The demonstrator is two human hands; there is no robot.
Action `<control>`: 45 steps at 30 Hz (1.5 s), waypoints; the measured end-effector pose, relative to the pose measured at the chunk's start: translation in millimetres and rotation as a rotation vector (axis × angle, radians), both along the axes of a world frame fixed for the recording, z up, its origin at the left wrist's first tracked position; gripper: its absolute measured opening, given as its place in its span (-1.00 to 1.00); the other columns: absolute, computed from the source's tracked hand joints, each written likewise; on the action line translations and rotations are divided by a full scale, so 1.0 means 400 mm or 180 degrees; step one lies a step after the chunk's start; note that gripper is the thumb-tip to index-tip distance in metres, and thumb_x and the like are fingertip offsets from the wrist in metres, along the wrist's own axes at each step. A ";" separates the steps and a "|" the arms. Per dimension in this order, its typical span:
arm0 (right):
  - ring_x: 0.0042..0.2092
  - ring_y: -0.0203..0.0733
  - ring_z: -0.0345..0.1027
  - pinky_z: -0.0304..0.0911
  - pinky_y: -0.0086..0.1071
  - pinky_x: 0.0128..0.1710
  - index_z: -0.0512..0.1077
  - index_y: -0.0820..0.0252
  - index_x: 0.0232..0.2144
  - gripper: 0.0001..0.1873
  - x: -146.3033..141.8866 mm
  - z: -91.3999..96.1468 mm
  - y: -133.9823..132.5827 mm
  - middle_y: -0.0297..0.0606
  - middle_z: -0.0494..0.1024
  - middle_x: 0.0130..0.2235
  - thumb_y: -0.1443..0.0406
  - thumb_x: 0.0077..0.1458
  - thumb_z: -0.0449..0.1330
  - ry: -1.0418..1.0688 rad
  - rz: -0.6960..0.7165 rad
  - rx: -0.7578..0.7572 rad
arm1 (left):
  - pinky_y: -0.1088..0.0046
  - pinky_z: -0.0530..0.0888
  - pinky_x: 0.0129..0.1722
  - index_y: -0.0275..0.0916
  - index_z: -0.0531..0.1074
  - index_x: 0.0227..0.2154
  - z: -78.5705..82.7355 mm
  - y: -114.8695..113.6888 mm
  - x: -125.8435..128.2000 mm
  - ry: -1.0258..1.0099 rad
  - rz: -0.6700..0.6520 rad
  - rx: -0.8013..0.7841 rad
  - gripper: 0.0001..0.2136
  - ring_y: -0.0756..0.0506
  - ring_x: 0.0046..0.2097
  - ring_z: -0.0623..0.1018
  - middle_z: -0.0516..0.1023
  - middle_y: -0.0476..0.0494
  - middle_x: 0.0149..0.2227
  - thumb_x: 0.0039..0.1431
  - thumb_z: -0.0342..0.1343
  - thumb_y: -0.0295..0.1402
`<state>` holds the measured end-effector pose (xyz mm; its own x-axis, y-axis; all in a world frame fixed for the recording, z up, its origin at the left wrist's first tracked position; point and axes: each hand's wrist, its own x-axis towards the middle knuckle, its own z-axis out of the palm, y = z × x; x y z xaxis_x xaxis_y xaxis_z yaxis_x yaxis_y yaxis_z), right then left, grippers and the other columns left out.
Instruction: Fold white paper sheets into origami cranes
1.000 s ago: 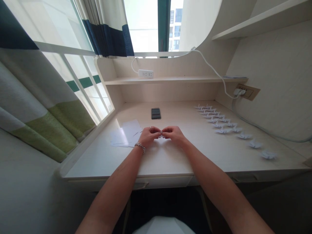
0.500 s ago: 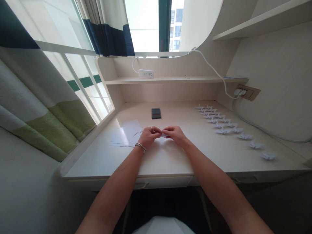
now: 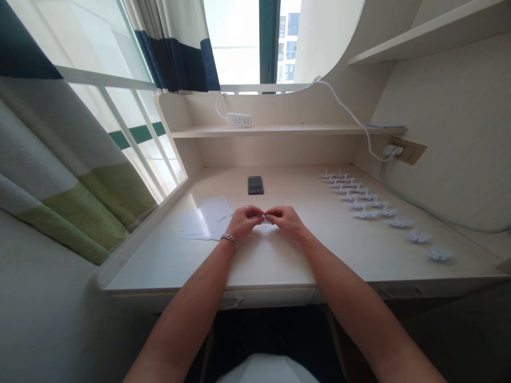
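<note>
A small folded piece of white paper (image 3: 266, 220) sits between my two hands, just above the desk. My left hand (image 3: 242, 222), with a ring and a chain bracelet, pinches it from the left. From the right, my right hand (image 3: 285, 217) pinches it too, and the fingertips of both hands almost meet. Most of the paper is hidden behind my fingers. Loose white paper sheets (image 3: 199, 223) lie on the desk just left of my left hand. Rows of folded paper cranes (image 3: 367, 214) stand on the right side of the desk.
A dark flat rectangular object (image 3: 255, 185) lies behind my hands on the pale desk (image 3: 271, 266). On the low shelf stands a white power strip (image 3: 239, 120). A white cord runs to the wall socket (image 3: 406, 151) at right. Curtains (image 3: 67, 175) hang at left.
My fingertips have shifted slightly on the folded paper, and a little more of it shows beneath them. Both arms stay almost in the same place.
</note>
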<state>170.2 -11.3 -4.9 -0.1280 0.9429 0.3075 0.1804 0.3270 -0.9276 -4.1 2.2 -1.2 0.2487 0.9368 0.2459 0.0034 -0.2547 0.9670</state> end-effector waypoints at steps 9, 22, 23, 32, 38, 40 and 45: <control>-0.32 -0.14 0.44 0.28 -0.34 -0.33 0.58 0.17 -0.41 -0.83 -0.001 0.001 -0.003 -0.24 0.60 -0.42 0.24 -0.06 0.23 -0.0262 -0.0247 0.0240 | 0.32 0.55 -0.28 -0.34 0.50 -0.34 0.005 -0.005 0.003 -0.0198 -0.0066 -0.0140 -0.72 -0.08 -0.33 0.59 0.61 -0.18 -0.37 -0.16 0.32 -0.34; -0.46 -0.25 0.38 0.35 -0.36 -0.43 0.47 0.23 -0.29 -0.70 -0.008 -0.002 0.005 -0.31 0.51 -0.51 0.20 -0.12 0.22 0.0346 -0.0043 -0.0036 | 0.44 0.44 -0.43 -0.34 0.50 -0.44 -0.001 0.009 0.004 -0.0267 0.0097 0.0067 -0.75 0.01 -0.49 0.49 0.55 -0.07 -0.52 -0.24 0.34 -0.36; -0.44 -0.24 0.39 0.36 -0.35 -0.42 0.47 0.23 -0.28 -0.68 -0.007 -0.001 0.006 -0.30 0.52 -0.49 0.19 -0.11 0.21 0.0370 -0.0044 -0.0065 | 0.44 0.44 -0.42 -0.34 0.49 -0.43 -0.001 0.009 0.004 -0.0276 0.0113 0.0074 -0.75 0.01 -0.48 0.50 0.55 -0.08 -0.51 -0.24 0.34 -0.36; -0.43 -0.25 0.36 0.26 -0.39 -0.42 0.49 0.22 -0.47 -0.81 -0.005 0.005 -0.001 -0.28 0.52 -0.49 0.19 -0.09 0.26 -0.0242 -0.0140 0.0022 | 0.44 0.47 -0.37 -0.32 0.49 -0.36 -0.009 0.010 0.005 -0.0065 0.0144 0.0175 -0.78 -0.01 -0.44 0.53 0.57 -0.09 -0.48 -0.15 0.29 -0.40; -0.47 -0.28 0.33 0.20 -0.40 -0.39 0.48 0.20 -0.51 -0.86 0.002 0.011 -0.004 -0.33 0.49 -0.54 0.27 -0.01 0.17 -0.0643 -0.0240 0.0118 | 0.37 0.51 -0.30 -0.33 0.47 -0.18 -0.005 0.007 0.006 0.0220 0.0067 0.0174 -0.69 -0.07 -0.32 0.59 0.63 -0.21 -0.34 -0.01 0.19 -0.33; -0.45 -0.27 0.34 0.19 -0.40 -0.38 0.48 0.20 -0.51 -0.85 0.002 0.013 -0.006 -0.32 0.50 -0.53 0.26 0.00 0.17 -0.0716 -0.0239 0.0159 | 0.40 0.49 -0.33 -0.33 0.50 -0.23 -0.001 0.003 0.004 0.0425 0.0090 0.0222 -0.71 -0.07 -0.35 0.57 0.63 -0.21 -0.36 -0.01 0.20 -0.29; -0.44 -0.26 0.35 0.19 -0.41 -0.40 0.48 0.19 -0.51 -0.83 -0.002 0.013 -0.008 -0.31 0.51 -0.52 0.26 0.04 0.16 -0.0860 -0.0175 0.0190 | 0.48 0.39 -0.42 -0.26 0.53 -0.50 0.006 -0.006 0.002 0.0969 0.0179 0.0433 -0.85 -0.04 -0.44 0.52 0.56 -0.08 -0.52 -0.02 0.21 -0.27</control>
<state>169.3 -14.7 0.3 -0.1621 0.9319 0.3244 0.4374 0.3626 -0.8229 -3.3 -0.1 1.0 0.2787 0.9149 0.2919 0.3045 -0.3725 0.8767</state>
